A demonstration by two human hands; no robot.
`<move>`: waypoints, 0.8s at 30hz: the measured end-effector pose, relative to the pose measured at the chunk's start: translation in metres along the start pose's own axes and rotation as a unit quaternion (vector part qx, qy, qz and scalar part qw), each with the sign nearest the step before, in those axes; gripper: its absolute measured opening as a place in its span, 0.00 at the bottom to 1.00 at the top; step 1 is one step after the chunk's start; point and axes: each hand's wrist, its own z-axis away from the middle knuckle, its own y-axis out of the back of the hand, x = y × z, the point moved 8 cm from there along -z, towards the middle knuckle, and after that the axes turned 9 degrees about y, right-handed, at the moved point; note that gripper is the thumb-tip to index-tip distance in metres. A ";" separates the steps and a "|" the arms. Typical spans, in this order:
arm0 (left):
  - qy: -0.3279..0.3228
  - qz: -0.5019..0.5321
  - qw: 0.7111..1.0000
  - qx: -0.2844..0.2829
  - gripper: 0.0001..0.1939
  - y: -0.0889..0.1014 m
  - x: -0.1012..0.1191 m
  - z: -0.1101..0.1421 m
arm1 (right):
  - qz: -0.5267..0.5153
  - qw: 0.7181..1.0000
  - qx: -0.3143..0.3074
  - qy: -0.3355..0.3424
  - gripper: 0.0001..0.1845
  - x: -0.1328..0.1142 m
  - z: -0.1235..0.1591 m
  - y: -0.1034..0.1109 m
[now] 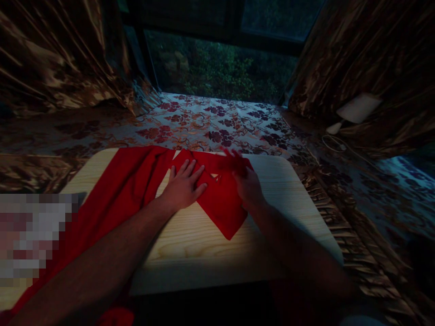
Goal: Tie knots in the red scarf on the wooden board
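A red cloth (222, 203) lies on a pale wood-grain table, folded so that one corner points towards me. My left hand (183, 185) rests palm down on its left part, fingers spread, partly over bare wood. At the cloth's right edge is my right hand (249, 183); its fingers look stretched out over the fabric, though they are dark, reddish and blurred. A longer band of red fabric (125, 190) runs along the table's left side and down towards me, under my left forearm. Whether both red pieces are joined is unclear.
The small table (278, 217) has rounded corners and stands against a ledge with a floral cover (217, 117). Behind are a window (220, 68) and brown curtains (57, 59). A white lamp (358, 108) with a cord sits at right. A pixelated patch hides the left edge.
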 end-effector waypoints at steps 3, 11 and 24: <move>-0.108 0.087 0.990 0.025 0.28 0.015 0.020 0.008 | -0.116 0.969 0.153 -0.153 0.13 0.042 -0.015 0.034; -0.291 0.122 0.942 -0.111 0.42 0.012 0.062 0.042 | -0.144 0.966 0.136 -0.166 0.12 0.067 -0.017 0.031; -0.234 0.130 0.960 -0.087 0.27 0.005 0.073 0.026 | -0.163 0.964 0.138 -0.155 0.10 0.062 -0.018 0.028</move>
